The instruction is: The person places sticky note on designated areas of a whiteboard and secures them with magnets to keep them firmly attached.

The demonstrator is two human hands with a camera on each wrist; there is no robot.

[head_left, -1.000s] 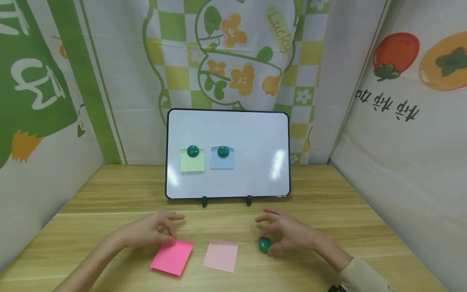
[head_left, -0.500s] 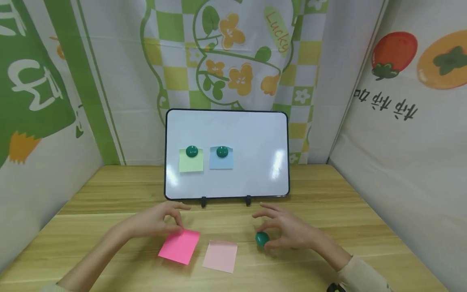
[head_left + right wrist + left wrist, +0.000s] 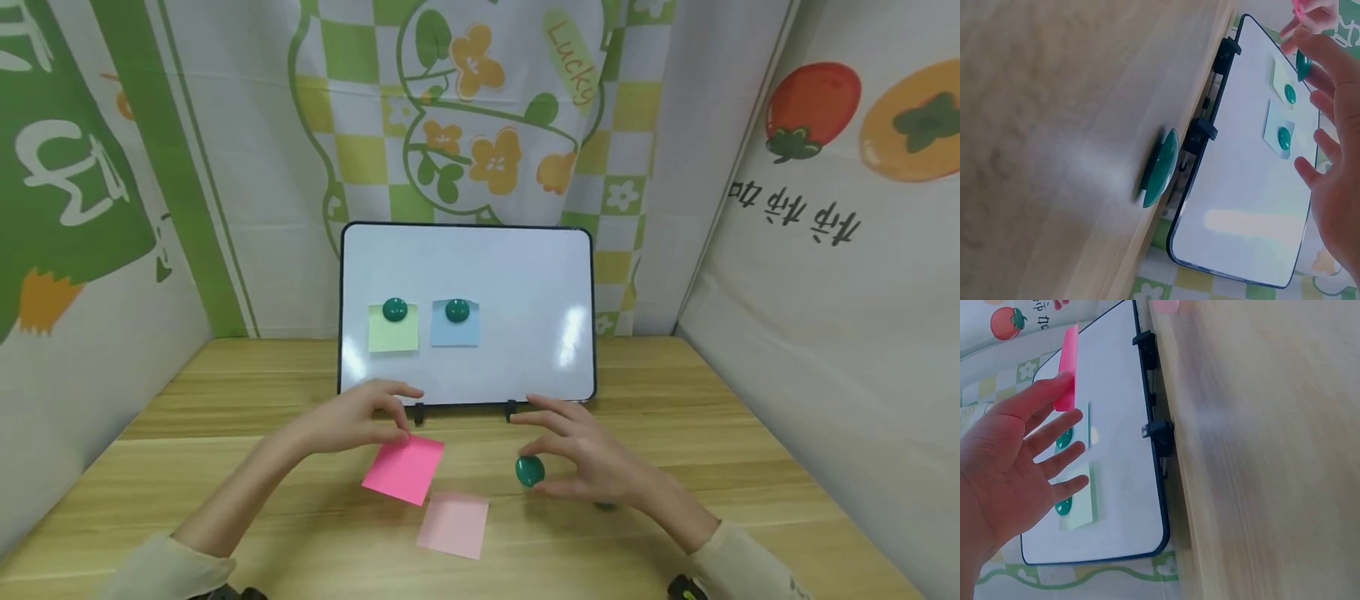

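My left hand (image 3: 352, 421) pinches a bright pink sticky note (image 3: 405, 469) by its top edge between thumb and index finger, the other fingers spread. The note hangs raised in front of the whiteboard's lower edge. In my right hand (image 3: 588, 450) a round green magnet (image 3: 529, 471) is pinched between thumb and fingertips. A pale pink sticky note (image 3: 453, 527) lies on the table below and between the hands. Another green magnet (image 3: 1162, 169) rests on the table, mostly hidden under my right hand in the head view.
The whiteboard (image 3: 525, 292) stands on black feet (image 3: 512, 410) at the back of the wooden table (image 3: 247, 392). It carries a green note (image 3: 393, 337) and a blue note (image 3: 455, 335), each under a green magnet. Printed curtains enclose the table.
My left hand has lifted the bright pink note off the table and carried it forward and right. My right hand has raised its magnet and moved slightly forward, uncovering part of another magnet.
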